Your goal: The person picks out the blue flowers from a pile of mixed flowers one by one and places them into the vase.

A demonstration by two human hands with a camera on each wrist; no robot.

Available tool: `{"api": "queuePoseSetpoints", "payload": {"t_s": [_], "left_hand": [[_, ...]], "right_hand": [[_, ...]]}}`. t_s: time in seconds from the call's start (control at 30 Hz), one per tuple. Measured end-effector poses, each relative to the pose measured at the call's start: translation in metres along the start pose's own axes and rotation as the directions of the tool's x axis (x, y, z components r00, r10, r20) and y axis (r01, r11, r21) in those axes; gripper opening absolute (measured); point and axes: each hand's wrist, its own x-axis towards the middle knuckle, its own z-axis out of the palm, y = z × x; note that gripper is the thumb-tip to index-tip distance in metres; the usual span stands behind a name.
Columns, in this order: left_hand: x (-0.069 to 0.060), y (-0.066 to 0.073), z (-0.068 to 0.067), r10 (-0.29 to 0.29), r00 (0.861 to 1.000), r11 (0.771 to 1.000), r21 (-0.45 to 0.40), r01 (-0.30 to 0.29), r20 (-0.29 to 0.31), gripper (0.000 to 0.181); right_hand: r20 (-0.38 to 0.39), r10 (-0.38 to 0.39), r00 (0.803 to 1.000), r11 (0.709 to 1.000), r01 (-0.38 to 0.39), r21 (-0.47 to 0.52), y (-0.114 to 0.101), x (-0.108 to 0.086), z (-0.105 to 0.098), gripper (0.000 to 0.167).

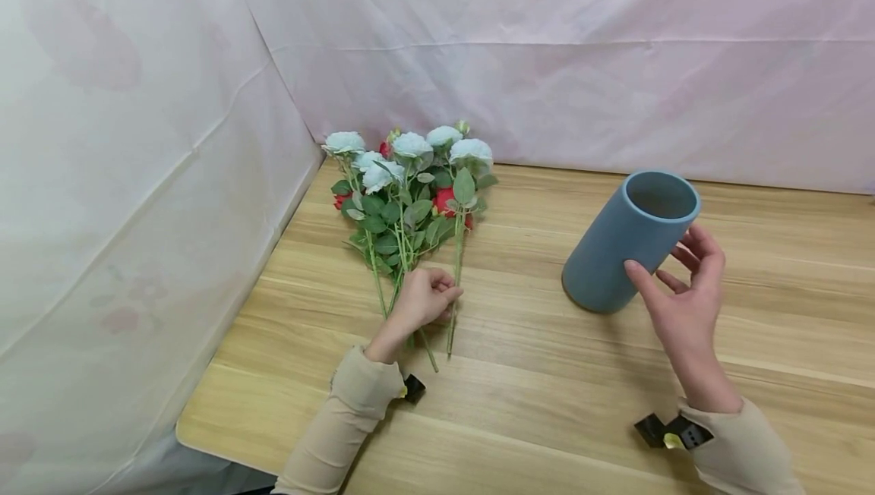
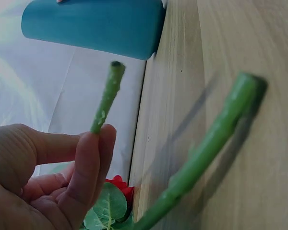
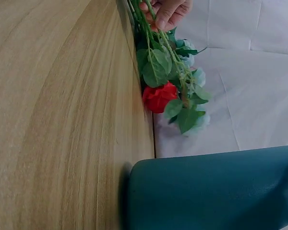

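Observation:
A blue-grey cylindrical vase (image 1: 604,252) stands on the table to the right of the flowers, its open mouth up. My right hand (image 1: 690,305) holds the vase's right side, thumb on the near face and fingers curved behind. My left hand (image 1: 425,296) pinches the green stem (image 2: 105,103) of a white flower (image 1: 472,152) between thumb and fingers; the cut end sticks out past the fingertips. Beneath and beside that hand lie several white flowers (image 1: 412,146) and red flowers (image 3: 159,97) with green leaves, their stems toward me.
The wooden table (image 1: 533,404) has a rounded front left corner. Pale cloth (image 1: 547,47) hangs behind it and along its left side. Another thick stem (image 2: 201,165) lies close to the left wrist camera.

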Motion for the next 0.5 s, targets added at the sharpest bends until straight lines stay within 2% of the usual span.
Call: {"api": "queuePoseSetpoints", "payload": {"t_s": [0.13,0.27,0.37,0.5], "left_hand": [[-0.0004,0.0024,0.0006,0.035,0.999,0.999,-0.033,-0.035,-0.006,0.01],[-0.0013,0.0046,0.0016,0.112,0.993,0.993,-0.02,-0.113,-0.039,0.009],[-0.0012,0.0057,0.0029,0.186,0.98,0.982,0.0,-0.187,-0.068,0.008],[-0.0019,0.0095,0.0032,0.274,0.956,0.962,0.009,-0.274,-0.103,0.005]], "right_hand": [[0.006,-0.011,1.0,1.0,0.011,0.008,0.0022,0.0007,0.0019,0.077],[0.007,-0.036,0.999,0.999,0.036,0.004,0.0036,0.0005,0.0023,0.075],[0.006,-0.053,0.999,0.999,0.053,-0.004,0.0052,0.0009,0.0027,0.076],[0.003,-0.062,0.998,0.998,0.062,-0.024,0.0086,0.0012,0.004,0.079]]}}
